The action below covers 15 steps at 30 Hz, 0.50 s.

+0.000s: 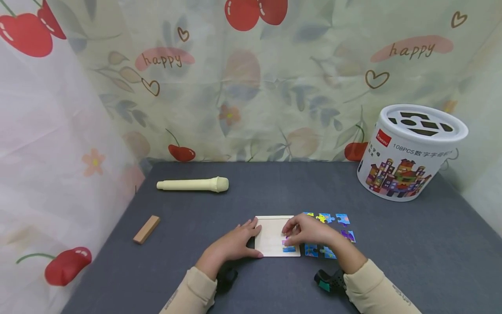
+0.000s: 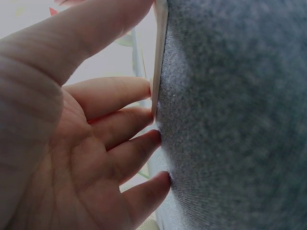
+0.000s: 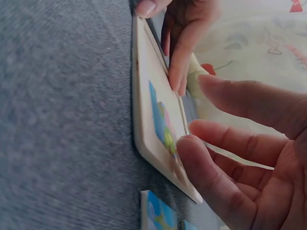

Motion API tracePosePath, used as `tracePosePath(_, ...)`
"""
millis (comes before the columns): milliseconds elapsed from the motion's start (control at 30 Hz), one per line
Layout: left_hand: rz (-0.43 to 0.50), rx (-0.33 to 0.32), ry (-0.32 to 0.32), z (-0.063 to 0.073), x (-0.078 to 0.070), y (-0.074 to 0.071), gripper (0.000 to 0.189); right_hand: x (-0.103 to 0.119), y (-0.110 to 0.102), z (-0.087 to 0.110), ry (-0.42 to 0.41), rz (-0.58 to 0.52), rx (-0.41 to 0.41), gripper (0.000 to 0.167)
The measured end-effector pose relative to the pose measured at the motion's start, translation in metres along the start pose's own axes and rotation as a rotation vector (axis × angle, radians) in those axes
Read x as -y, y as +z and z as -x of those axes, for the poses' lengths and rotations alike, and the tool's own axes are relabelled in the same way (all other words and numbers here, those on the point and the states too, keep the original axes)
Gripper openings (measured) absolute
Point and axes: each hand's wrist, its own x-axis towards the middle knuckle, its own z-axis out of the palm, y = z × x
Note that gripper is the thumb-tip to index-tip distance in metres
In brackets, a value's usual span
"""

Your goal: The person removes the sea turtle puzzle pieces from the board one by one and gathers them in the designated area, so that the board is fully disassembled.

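In the head view my left hand (image 1: 235,243) steadies the left side of a pale wooden puzzle tray (image 1: 268,235). Its thumb is at the near corner and its outstretched fingers meet the tray's edge (image 2: 156,72). My right hand (image 1: 310,230) hovers over the tray's right part, thumb and fingers bent loosely. Below its fingertips a blue, pink and yellow puzzle piece (image 3: 160,117) lies flat inside the tray. Nothing shows pinched between those fingers. More puzzle pieces (image 1: 342,219) lie on the table just right of the tray, partly hidden by the right hand and forearm.
A cream toy microphone (image 1: 192,185) lies at the back left, with a wooden block (image 1: 147,229) nearer the left edge. At the back right stands a white lidded bucket (image 1: 408,157). A patterned curtain (image 1: 251,96) hangs behind the dark table (image 1: 270,196).
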Motion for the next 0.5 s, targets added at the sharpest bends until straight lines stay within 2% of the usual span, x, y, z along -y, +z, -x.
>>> tracePosePath(333,-0.002,0.006,-0.009,0.0002,-0.0009,-0.0003,0.079,-0.0038,0.0054,0.0004,0.003,0.033,-0.013,0.02)
tracePosePath(500,-0.001,0.008,-0.014,0.0003,-0.0017,-0.0004,0.079,-0.0051,0.008,0.0,0.014,0.005,-0.018,0.017)
